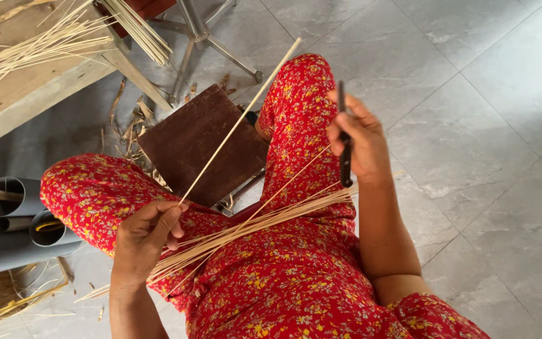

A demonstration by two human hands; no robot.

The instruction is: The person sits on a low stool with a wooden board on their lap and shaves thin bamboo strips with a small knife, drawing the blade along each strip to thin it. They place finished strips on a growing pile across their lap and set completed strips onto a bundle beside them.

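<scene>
My left hand [147, 235] pinches the lower end of a long thin bamboo strip [244, 116] that slants up and to the right over a dark wooden board. My right hand [359, 141] grips a slim dark knife [344, 147], held upright above my right knee. A bundle of pale bamboo slivers [255, 225] lies across my lap on red flowered cloth, reaching from near my left wrist to just below my right hand. One sliver rises from the bundle toward the right hand.
A brown wooden board [199, 144] lies on the floor between my knees. A wooden bench [26, 88] with several bamboo strips stands top left, metal stool legs [202, 37] behind it. Grey pipes [14, 220] lie at left. Shavings litter the grey tile floor [484, 125].
</scene>
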